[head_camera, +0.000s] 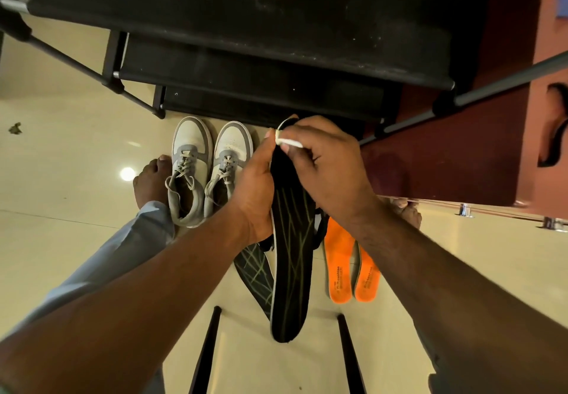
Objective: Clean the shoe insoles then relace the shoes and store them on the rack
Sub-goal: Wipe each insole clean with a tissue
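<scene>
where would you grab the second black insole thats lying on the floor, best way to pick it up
Judging from its pose, grip the second black insole by its long left edge, coming from the left. It lies flat on the floor, and its right side is hidden under the held black insole in the left hand. The orange insoles lie farther right, so the left is likely the freer side.

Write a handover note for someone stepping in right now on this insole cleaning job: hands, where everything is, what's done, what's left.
Left hand grips the black insole, held up over the floor.
Right hand pinches a small white wipe against the insole's toe end.
Second black insole and two orange insoles lie on the floor.
Grey-white sneakers stand before the black rack, laces loosened.
Done: insoles out. Left: finish wiping, relace, rack the shoes.
</scene>
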The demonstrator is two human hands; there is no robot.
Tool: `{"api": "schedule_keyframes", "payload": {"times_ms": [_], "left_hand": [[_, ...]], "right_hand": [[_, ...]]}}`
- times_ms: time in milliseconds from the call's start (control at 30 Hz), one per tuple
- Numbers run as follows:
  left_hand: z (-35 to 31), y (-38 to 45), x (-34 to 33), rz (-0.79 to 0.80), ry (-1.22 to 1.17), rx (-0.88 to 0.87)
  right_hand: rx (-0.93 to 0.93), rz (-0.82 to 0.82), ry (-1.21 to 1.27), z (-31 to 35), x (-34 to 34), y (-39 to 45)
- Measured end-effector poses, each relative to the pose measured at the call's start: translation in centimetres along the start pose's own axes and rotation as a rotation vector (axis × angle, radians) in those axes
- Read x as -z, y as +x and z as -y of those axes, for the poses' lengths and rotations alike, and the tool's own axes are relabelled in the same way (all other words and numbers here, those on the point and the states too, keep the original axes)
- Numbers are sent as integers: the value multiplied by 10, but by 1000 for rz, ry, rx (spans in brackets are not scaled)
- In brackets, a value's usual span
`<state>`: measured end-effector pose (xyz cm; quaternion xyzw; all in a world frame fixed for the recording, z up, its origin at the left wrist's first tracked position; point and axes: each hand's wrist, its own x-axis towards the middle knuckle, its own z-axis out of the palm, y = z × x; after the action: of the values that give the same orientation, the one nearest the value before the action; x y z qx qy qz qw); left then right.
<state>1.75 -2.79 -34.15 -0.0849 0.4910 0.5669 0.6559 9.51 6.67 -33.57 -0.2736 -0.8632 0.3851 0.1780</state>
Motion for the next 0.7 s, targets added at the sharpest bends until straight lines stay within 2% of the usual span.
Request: {"api": "schedule_keyframes", "payload": {"times_ms": [133, 300, 433, 500, 600, 700], "left_hand": [[1, 0, 0, -2, 51, 41], [-1, -1, -1, 31, 51, 28], [0, 1, 0, 56, 53, 69], [0, 2, 1, 53, 53, 63], [-2, 3, 2, 46, 29, 33], [-2, 2, 2, 34, 51, 50]], "right_hand": [[-155, -70, -80, -21, 7, 2], [-44, -69, 15, -1, 3, 2], [-167, -119, -9, -15, 9, 3], [-150, -118, 6, -11, 9, 2], [-30, -49, 45, 4, 3, 1], [-125, -71, 39, -7, 7, 5]]}}
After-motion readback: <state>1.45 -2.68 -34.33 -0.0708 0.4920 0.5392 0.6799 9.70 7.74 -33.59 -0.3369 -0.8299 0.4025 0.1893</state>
